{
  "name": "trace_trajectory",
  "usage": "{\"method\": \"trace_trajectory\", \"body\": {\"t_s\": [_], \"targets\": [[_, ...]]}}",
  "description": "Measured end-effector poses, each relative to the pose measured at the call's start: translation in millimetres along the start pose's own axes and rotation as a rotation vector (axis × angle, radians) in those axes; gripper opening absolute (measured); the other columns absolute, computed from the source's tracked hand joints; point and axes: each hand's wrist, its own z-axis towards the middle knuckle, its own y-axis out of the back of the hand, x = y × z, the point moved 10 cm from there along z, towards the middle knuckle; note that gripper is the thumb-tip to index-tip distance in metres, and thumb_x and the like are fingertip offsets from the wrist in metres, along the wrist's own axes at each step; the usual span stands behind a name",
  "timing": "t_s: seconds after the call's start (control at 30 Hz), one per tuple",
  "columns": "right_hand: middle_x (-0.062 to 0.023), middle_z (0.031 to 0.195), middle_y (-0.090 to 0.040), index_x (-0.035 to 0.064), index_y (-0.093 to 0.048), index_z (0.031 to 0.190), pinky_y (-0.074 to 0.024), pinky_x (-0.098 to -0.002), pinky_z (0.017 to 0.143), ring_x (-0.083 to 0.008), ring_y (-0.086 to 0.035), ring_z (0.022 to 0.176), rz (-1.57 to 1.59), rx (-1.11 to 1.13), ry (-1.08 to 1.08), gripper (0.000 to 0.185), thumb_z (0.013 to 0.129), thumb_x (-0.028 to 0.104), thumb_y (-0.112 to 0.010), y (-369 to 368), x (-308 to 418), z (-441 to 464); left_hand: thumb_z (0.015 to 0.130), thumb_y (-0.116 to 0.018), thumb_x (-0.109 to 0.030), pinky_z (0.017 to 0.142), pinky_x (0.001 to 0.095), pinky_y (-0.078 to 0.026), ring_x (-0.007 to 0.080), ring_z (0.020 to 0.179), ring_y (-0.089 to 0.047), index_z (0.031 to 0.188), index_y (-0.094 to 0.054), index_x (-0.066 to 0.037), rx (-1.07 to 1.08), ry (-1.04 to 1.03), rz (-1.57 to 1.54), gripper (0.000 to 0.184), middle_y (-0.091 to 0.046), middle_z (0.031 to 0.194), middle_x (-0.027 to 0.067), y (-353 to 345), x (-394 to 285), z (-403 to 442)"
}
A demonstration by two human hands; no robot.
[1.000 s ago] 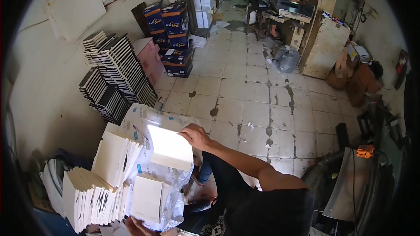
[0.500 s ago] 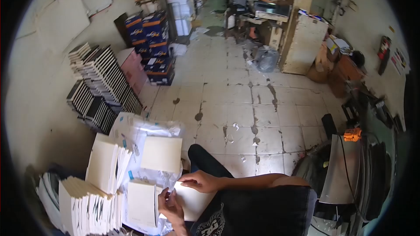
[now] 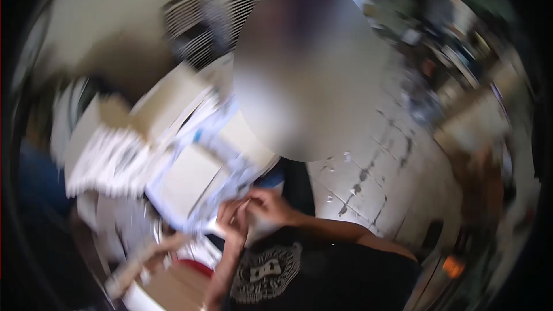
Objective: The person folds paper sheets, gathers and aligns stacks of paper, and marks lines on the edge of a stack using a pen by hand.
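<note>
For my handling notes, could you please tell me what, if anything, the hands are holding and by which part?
It cannot be told: left hand and right hand are close together, but blur obscures any grip.

Looked like matt paper on the flat-lying book block, seemed smooth, faintly glossy plastic on the sheet beneath, appeared dull, soft cloth on the shirt, resembled smooth, lightly shiny ceramic on the floor.
</note>
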Motion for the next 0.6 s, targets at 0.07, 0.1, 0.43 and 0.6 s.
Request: {"method": "trace_trajectory", "body": {"t_s": [0.07, 0.1, 0.43, 0.6], "targets": [[-0.0047, 0.075, -0.062, -0.001, -0.067, 0.086, -0.0454, -0.0261, 0.061, -0.0091, -0.056, 0.069, -0.325, -0.132, 0.302, 0.004, 0.086, 0.002, -0.064, 27.0, 52.1, -3.8, 0.074, -0.074, 0.006, 0.078, 0.0398, -0.049, 0.0348, 0.088, -0.062, 0.092, -0.07, -0.001, -0.093, -0.007, 0.142, 0.019, -0.065, 0.089, 0.0156, 12.9, -4.0, 3.7], [-0.0046, 0.071, -0.061, -0.002, -0.067, 0.08, -0.0452, -0.0286, 0.061, -0.0119, -0.055, 0.064, -0.423, -0.155, 0.26, 0.004, 0.083, -0.001, -0.065, 43.6, 49.6, -7.4, 0.074, -0.074, 0.005, 0.078, 0.0394, -0.048, 0.0349, 0.088, -0.062, 0.087, -0.068, -0.002, -0.173, 0.025, 0.109, 0.015, -0.065, 0.089, 0.0149, 28.0, 6.8, 3.7], [-0.0128, 0.099, -0.062, -0.0064, -0.057, 0.114, -0.0508, -0.0334, 0.079, -0.0218, -0.06, 0.093, -0.762, -0.509, 0.496, 0.03, 0.093, 0.015, -0.058, 246.0, 112.8, -64.8, 0.08, -0.073, -0.011, 0.08, 0.0418, -0.049, 0.0328, 0.09, -0.063, 0.109, -0.064, -0.004, -0.789, 0.305, 1.105, 0.031, -0.066, 0.098, 0.0142, 332.2, 162.4, -67.6], [-0.0081, 0.098, -0.068, -0.0059, -0.062, 0.112, -0.0454, -0.0239, 0.085, -0.0093, -0.059, 0.091, -0.121, -0.446, -0.03, 0.022, 0.093, 0.006, -0.061, 192.9, 13.1, 27.7, 0.08, -0.076, -0.02, 0.098, 0.0484, -0.04, 0.0409, 0.117, -0.05, 0.133, -0.048, -0.003, -0.649, 0.267, 0.938, 0.062, -0.052, 0.129, 0.0207, 273.3, 160.8, -33.2]]}}
